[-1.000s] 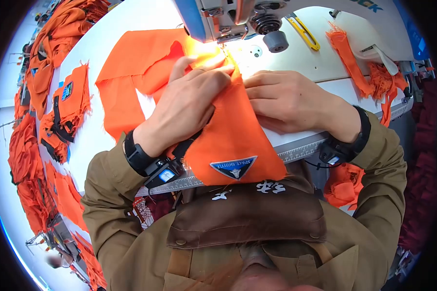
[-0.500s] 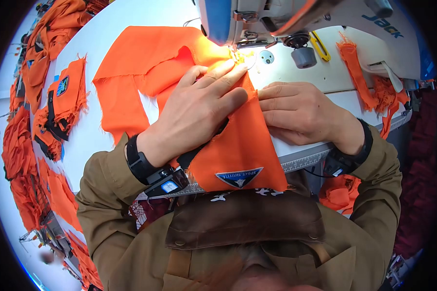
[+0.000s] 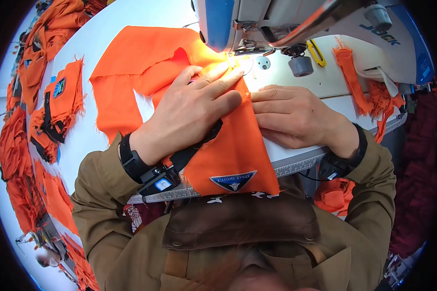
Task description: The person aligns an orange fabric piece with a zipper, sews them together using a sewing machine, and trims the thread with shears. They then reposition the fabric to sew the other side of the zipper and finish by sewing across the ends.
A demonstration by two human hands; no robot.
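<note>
Orange fabric point(image 3: 238, 148) lies under the head of a sewing machine point(image 3: 216, 24), and its near end hangs toward the table's front edge. A triangular blue "Space Shuttle" patch point(image 3: 233, 181) is on that end. My left hand point(image 3: 189, 109) rests on the cloth with its fingers stretched toward the brightly lit needle area, where the presser foot is hard to make out. At the cloth's right edge, my right hand point(image 3: 294, 114) pinches the fabric with bent fingers; the fingertips are partly hidden. A black piece point(image 3: 196, 147) shows beneath the orange layer.
A yellow cutter point(image 3: 316, 53) and frayed orange strips point(image 3: 347, 68) lie on the right of the machine bed. Orange pieces with patches point(image 3: 65, 92) are at left, beside heaped orange garments point(image 3: 17, 150). A ruler strip point(image 3: 301, 165) runs along the table's front edge.
The whole view has shifted slightly, with the machine and cloth appearing a little to the left. Both hands keep nearly the same places on the fabric.
</note>
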